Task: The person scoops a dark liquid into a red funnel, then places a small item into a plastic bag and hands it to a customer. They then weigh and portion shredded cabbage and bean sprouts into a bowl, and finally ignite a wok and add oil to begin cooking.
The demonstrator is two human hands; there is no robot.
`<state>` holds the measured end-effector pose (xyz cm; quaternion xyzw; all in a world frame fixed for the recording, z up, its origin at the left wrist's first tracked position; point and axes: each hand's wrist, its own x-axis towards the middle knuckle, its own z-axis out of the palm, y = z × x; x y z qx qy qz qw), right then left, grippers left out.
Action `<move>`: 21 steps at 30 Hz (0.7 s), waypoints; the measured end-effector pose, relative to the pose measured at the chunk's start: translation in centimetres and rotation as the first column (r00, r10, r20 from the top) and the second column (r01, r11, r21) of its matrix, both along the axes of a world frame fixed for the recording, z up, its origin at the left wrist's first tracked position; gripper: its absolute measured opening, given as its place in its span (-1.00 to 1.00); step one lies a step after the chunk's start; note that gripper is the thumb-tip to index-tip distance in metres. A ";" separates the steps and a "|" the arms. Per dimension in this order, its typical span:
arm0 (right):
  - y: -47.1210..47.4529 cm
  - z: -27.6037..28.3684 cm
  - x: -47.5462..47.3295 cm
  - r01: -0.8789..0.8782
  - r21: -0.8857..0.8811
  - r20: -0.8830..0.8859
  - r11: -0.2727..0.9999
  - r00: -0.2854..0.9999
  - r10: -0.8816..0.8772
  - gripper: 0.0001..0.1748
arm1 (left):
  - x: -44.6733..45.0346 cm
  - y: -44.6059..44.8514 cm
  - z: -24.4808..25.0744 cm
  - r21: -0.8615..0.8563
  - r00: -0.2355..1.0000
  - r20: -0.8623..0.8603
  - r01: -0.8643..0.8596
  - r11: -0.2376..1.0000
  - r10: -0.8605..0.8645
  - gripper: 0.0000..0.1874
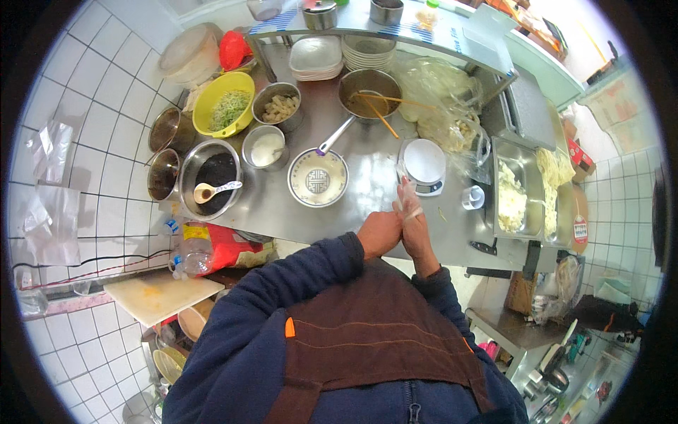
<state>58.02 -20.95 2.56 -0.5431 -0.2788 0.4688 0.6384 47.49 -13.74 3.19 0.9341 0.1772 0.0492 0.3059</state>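
My left hand (379, 233), bare and curled, meets my right hand (415, 222) at the front of the steel counter. A clear plastic glove (409, 204) covers the fingers of my right hand, which point away from me; the left fingers pinch at its edge near the palm. Just beyond the right fingertips is a white kitchen scale (425, 161). To the left of the hands stands a patterned bowl (318, 178), apparently with nothing in it. Behind it, a saucepan (371, 94) holds brown liquid and a pair of chopsticks, its handle reaching over the bowl's rim.
At left are a steel bowl of dark food (212, 179) with a spoon, a tub of white food (266, 147) and a yellow colander (223, 104) of sprouts. Steel trays (518, 185) with pale food stand right, near a small clear cup (473, 197). A shelf (365, 24) overhangs the back.
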 end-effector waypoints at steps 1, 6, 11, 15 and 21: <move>-0.1 -0.1 0.3 0.015 -0.025 -0.038 1.000 0.999 -0.016 -0.22 | 0.1 0.1 -0.3 -0.036 0.999 -0.041 0.003 0.999 -0.004 -0.79; -0.3 -0.9 0.9 -0.006 -0.125 -0.131 0.992 0.991 -0.011 -0.13 | 0.3 0.0 -1.2 -0.029 0.992 -0.081 0.098 0.995 -0.100 -0.75; 0.4 -2.9 1.6 -0.100 0.018 -0.186 0.995 0.977 0.102 -0.06 | 0.7 0.1 -1.8 -0.026 0.979 -0.090 0.180 0.983 -0.181 -0.75; 0.5 -4.4 1.1 0.058 -0.101 -0.283 0.993 0.955 -0.084 0.03 | 0.7 0.1 -1.8 -0.048 0.975 -0.143 0.166 0.985 -0.171 -0.77; 0.2 -5.1 2.2 -0.168 0.044 -0.450 0.985 0.877 0.170 0.09 | 0.9 -0.2 -1.3 -0.024 0.968 -0.175 0.178 0.984 -0.179 -0.79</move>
